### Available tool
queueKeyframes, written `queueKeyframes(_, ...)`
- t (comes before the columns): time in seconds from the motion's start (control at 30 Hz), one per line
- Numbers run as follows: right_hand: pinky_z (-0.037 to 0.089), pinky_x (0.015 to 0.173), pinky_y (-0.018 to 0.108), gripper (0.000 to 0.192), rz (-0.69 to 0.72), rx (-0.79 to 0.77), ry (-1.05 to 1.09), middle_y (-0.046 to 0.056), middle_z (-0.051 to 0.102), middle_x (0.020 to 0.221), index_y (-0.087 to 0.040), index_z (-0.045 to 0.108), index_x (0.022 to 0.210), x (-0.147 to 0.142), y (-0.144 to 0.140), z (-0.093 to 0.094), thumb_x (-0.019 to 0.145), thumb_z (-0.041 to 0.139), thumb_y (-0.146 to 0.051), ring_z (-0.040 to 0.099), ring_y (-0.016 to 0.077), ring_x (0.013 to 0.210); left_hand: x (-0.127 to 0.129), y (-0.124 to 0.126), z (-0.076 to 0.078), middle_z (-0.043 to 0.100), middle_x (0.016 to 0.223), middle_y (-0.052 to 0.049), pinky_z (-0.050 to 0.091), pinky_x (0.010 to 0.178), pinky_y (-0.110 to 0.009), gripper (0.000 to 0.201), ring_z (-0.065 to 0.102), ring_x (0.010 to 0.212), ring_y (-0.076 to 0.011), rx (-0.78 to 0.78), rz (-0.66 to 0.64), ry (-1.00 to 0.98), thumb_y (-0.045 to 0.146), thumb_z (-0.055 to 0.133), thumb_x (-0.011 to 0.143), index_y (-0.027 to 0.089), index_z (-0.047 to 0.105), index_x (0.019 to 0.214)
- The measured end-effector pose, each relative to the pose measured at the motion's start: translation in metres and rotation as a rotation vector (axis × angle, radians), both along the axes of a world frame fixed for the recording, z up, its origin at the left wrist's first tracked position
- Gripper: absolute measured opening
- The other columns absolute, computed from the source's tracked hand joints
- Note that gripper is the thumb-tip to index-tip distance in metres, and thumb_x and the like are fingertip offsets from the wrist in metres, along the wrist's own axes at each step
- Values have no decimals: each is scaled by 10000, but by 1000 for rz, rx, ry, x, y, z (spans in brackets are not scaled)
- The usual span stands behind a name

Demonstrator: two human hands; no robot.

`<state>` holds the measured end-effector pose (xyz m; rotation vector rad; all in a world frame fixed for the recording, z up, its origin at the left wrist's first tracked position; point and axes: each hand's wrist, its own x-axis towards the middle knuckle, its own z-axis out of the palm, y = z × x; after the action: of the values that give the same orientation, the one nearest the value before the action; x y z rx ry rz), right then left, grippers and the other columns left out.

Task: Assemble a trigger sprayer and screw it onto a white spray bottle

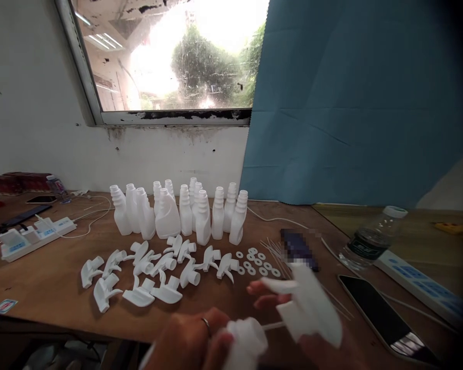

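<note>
At the bottom centre, my left hand [193, 336], with a ring on one finger, is closed around a white spray bottle [245, 341] whose neck points right. My right hand [324, 352] grips a white trigger spray head [312, 308], blurred a little. A thin white tube [273, 326] runs from the spray head to the bottle's mouth; whether its tip is inside I cannot tell. Several loose trigger heads [139, 295] lie on the table beyond my left hand. White ring washers [263, 271] and thin tubes [273, 252] are just past my right hand.
Several open white bottles [167, 221] stand upright by the wall. To the right are a phone [381, 316], a water bottle [370, 241] and a power strip [420, 282]. Another power strip [38, 239] with cables lies left. A blue cloth [351, 103] hangs beside the window [200, 61].
</note>
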<state>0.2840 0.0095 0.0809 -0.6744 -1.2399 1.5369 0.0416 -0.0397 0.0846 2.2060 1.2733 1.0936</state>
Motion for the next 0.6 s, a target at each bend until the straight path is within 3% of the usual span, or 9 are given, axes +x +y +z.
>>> queueKeyframes(0.07, 533, 765, 443, 494, 110, -81, -98, 165, 677, 1163, -218, 688, 1171, -13, -6, 14, 709, 800, -352, 663, 363, 956, 22, 2, -18, 698, 719, -54, 386, 460, -224, 582, 626, 565, -165, -202, -149, -171, 607, 270, 977, 179, 665, 991)
queueKeyframes(0.13, 519, 741, 406, 489, 156, -158, -113, 149, 703, 1056, -187, 695, 1142, -25, -3, 18, 698, 803, -360, 670, 318, 870, 38, 7, -31, 734, 954, -110, 497, 636, -254, 660, 685, 775, -214, -331, -230, -324, 668, 296, 947, 162, 615, 1227)
queueKeyframes(0.23, 498, 742, 370, 352, 144, -221, -58, 97, 703, 803, -143, 725, 947, -43, 16, 2, 661, 797, -336, 648, 251, 745, 47, 17, -48, 590, 1361, -177, 449, 1009, -360, 733, 591, 1202, -281, -424, -221, -496, 661, 341, 946, 140, 439, 1452)
queueKeyframes(0.3, 487, 750, 337, 233, 143, -244, 12, 67, 673, 704, -131, 721, 827, -54, 30, -15, 643, 756, -269, 621, 210, 699, 43, 23, -61, 475, 1485, -171, 344, 1124, -382, 767, 449, 1363, -288, -461, -171, -514, 666, 349, 942, 142, 373, 1500)
queueKeyframes(0.37, 477, 701, 305, 159, 179, -257, 59, 64, 644, 652, -112, 701, 709, -64, 38, -30, 629, 711, -249, 585, 181, 645, 34, 27, -72, 573, 1381, -177, 396, 1082, -379, 766, 526, 1281, -292, -491, -147, -436, 676, 328, 939, 133, 423, 1471)
queueKeyframes(0.43, 460, 623, 294, 196, 226, -277, 79, 68, 618, 619, -106, 668, 624, -72, 39, -39, 635, 682, -301, 546, 164, 585, 20, 29, -75, 722, 1005, -153, 523, 834, -337, 696, 676, 915, -271, -475, -90, -260, 668, 329, 938, 126, 654, 1232)
queueKeyframes(0.47, 452, 596, 287, 215, 230, -290, 84, 65, 615, 615, -107, 661, 618, -76, 38, -41, 638, 680, -320, 535, 157, 568, 12, 30, -72, 711, 818, -123, 517, 697, -309, 651, 661, 732, -240, -438, -23, -165, 659, 357, 933, 137, 735, 1020)
queueKeyframes(0.53, 439, 573, 262, 192, 201, -313, 91, 47, 625, 623, -112, 666, 647, -82, 35, -43, 627, 712, -297, 535, 142, 562, -4, 33, -60, 628, 621, -80, 438, 552, -274, 586, 575, 562, -189, -332, 155, -60, 624, 439, 919, 164, 703, 669)
queueKeyframes(0.6, 433, 549, 248, 160, 176, -330, 83, 41, 639, 612, -106, 677, 677, -87, 33, -45, 600, 748, -227, 551, 141, 544, -17, 40, -42, 593, 594, -56, 404, 538, -260, 536, 550, 565, -172, -235, 275, -143, 574, 490, 921, 174, 637, 595)
